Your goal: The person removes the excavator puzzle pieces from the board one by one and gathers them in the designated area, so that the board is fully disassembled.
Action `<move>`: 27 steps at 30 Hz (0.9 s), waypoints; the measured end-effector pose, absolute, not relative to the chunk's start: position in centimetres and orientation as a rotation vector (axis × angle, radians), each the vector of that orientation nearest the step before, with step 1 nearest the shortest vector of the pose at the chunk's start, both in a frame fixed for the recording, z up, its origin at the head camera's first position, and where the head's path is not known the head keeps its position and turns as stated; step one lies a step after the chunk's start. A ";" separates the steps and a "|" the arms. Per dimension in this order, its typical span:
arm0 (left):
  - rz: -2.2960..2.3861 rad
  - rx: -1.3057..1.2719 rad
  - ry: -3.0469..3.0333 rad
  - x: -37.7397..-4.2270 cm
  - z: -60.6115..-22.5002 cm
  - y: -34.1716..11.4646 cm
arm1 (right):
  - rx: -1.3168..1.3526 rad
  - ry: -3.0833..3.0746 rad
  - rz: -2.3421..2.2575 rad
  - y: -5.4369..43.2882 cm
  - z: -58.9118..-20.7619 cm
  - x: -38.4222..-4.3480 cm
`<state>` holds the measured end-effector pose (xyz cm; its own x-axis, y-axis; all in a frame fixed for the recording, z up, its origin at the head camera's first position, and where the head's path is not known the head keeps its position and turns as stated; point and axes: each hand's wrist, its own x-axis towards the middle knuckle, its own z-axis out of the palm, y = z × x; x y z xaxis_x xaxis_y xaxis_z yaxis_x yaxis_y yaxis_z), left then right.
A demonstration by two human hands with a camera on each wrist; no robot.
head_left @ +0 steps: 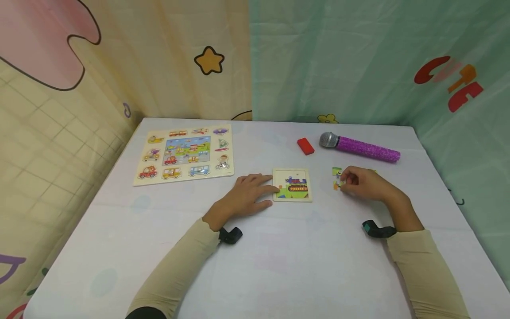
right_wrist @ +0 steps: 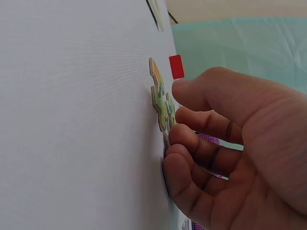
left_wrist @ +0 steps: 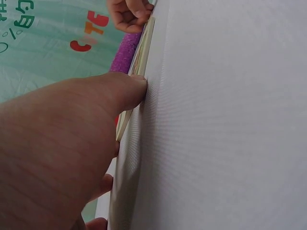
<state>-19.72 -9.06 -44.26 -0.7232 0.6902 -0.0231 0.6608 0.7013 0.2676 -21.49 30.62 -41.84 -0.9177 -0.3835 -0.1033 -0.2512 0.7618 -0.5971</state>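
Left hand (head_left: 251, 195) is lying there with fingers spread wide, touching the left side of the small puzzle board (head_left: 292, 173). Further right, the right hand (head_left: 368, 184) is bending over some loose puzzle pieces (head_left: 337, 171), fingers curled and narrow, can't tell if they're actually pinching one. Purple microphone (head_left: 368, 149)'s lying on the far right.

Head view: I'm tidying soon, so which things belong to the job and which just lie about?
Likely job: small puzzle board, left hand touching; loose puzzle pieces at right hand.

Seemingly lying about: larger puzzle board, red block, purple microphone.
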 end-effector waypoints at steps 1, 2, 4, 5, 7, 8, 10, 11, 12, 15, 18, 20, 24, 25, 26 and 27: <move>0.368 1.111 2.784 -19.7 -44.2 -9.0 | -0.497 2.737 -0.882 30.6 -41.7 -21.5; 0.366 1.107 2.781 -19.7 -44.2 -9.0 | -0.492 2.731 -0.886 30.6 -41.6 -21.4; 0.369 1.109 2.777 -19.7 -44.2 -8.9 | -0.490 2.722 -0.890 30.4 -41.4 -21.4; 0.365 1.109 2.776 -19.7 -44.2 -8.9 | -0.498 2.718 -0.896 30.2 -41.2 -21.4; 0.360 1.110 2.775 -19.8 -44.2 -8.9 | -0.531 2.709 -0.914 29.5 -41.0 -21.4; 0.360 1.109 2.777 -19.8 -44.2 -8.9 | -0.555 2.708 -0.924 28.9 -40.9 -21.5; 0.357 1.106 2.782 -19.8 -44.3 -8.9 | -0.614 2.705 -0.950 27.5 -40.6 -21.7; 0.355 1.104 2.785 -19.8 -44.3 -8.9 | -0.650 2.703 -0.962 26.6 -40.5 -21.9; 0.359 1.104 2.788 -19.8 -44.3 -8.9 | -0.682 2.702 -0.967 25.6 -40.3 -22.1; 0.363 1.100 2.791 -19.8 -44.2 -9.0 | -0.762 2.685 -0.938 22.4 -39.9 -22.9; 0.366 1.106 2.785 -19.8 -44.1 -9.0 | -0.781 2.650 -0.836 19.9 -40.0 -23.7; 0.361 1.109 2.776 -19.8 -44.1 -8.9 | -0.771 2.620 -0.759 18.7 -40.2 -24.2; 0.353 1.105 2.764 -19.8 -44.0 -8.9 | -0.751 2.583 -0.674 17.6 -40.6 -24.5; 0.346 1.103 2.765 -19.8 -44.0 -8.9 | -0.746 2.582 -0.669 17.5 -40.7 -24.6; 0.343 1.102 2.768 -19.8 -44.0 -9.0 | -0.746 2.579 -0.674 17.4 -40.8 -24.6; 0.342 1.101 2.772 -19.8 -43.9 -9.0 | -0.746 2.577 -0.684 17.4 -40.8 -24.6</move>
